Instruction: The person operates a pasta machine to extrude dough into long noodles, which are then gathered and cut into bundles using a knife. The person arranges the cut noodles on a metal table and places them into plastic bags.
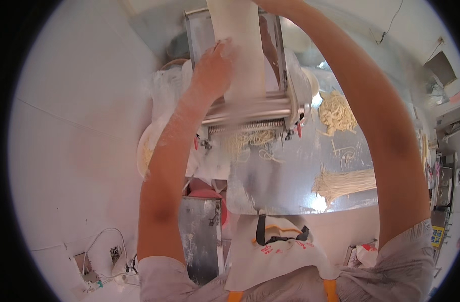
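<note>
White cloth apron with orange straps [275, 251] nearest, at the lower edge. Beyond it, silver metal worktop [285, 189]: a bundle of straight, pale noodles [346, 182] lies on its right part, a few loose cream strands [345, 153] just past that, then a tangled pale-yellow noodle heap [337, 113] farther back.

Centre: thin cream noodles [252, 139] hang under the ridged metal cutter [247, 127]. Just above it, smooth steel rollers [278, 106], with the wide, pale dough sheet [244, 50] running from them up past the top edge.

Left grip, a bare floury hand [215, 65], is at the sheet's left side, fingers bent. Blurred; can't tell if it's pinching the edge or only resting there. Right grip is past the top edge, state not visible; bare right arm [361, 85] reaches up that way.

Handling, my read: keep the sheet flat and square to the rollers, light even support, no tugging. Left guides the edge without creasing it, fingertips well clear of the nip. Skewed feed would likely fold or tear it.
</note>
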`<move>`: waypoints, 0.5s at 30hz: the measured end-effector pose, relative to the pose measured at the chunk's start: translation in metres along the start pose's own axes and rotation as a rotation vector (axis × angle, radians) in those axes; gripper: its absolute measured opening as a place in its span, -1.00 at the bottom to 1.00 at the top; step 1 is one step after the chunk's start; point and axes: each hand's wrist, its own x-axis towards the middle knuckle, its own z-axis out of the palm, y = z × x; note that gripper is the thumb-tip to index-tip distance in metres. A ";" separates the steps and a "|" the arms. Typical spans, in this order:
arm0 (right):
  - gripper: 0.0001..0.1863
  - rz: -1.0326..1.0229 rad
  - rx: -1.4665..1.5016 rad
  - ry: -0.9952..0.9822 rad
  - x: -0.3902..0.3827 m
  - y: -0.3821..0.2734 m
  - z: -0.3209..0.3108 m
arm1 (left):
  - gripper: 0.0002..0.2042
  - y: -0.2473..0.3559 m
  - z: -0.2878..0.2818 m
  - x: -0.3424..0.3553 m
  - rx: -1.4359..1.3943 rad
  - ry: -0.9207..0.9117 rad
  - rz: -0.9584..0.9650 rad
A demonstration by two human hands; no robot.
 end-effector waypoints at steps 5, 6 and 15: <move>-0.74 0.317 0.628 0.138 -0.187 -0.097 -0.034 | -0.65 -0.014 -0.015 0.010 0.324 0.000 0.291; -0.76 0.475 0.902 0.128 -0.246 -0.108 -0.015 | -0.62 -0.010 -0.008 -0.001 0.318 -0.020 0.288; -0.28 0.963 1.890 0.641 -0.360 -0.107 0.165 | -0.53 -0.013 0.007 0.014 -0.080 0.055 0.149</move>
